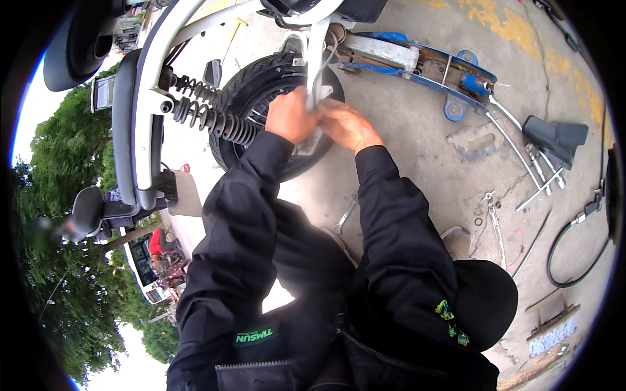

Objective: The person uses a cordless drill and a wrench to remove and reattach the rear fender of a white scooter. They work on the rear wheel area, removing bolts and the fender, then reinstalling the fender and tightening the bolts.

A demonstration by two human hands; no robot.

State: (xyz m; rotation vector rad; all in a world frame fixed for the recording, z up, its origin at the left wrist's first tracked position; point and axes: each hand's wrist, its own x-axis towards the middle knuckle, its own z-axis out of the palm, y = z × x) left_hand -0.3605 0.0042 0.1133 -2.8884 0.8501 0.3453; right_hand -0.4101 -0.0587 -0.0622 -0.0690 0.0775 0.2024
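Observation:
Both my hands are at the wheel's hub, beside a white metal arm (pixel 317 62) of a motorcycle or scooter. My left hand (pixel 287 117) is closed in a fist against the arm; what it grips is hidden. My right hand (pixel 352 125) is bent in from the other side, fingers together, their tips meeting the left hand at the arm. Whatever lies between them cannot be made out. Behind them is the wheel's black tyre (pixel 229 98), and a black coil-spring shock absorber (pixel 222 124) runs toward it from the white frame (pixel 138 124).
A blue floor jack (pixel 424 63) lies beyond my right hand, near a black plastic part (pixel 554 140) and metal rods (pixel 515 146). One wrench (pixel 345 214) is on the concrete by my legs; another wrench (pixel 497 231) lies further right, near a looped black cable (pixel 551 251).

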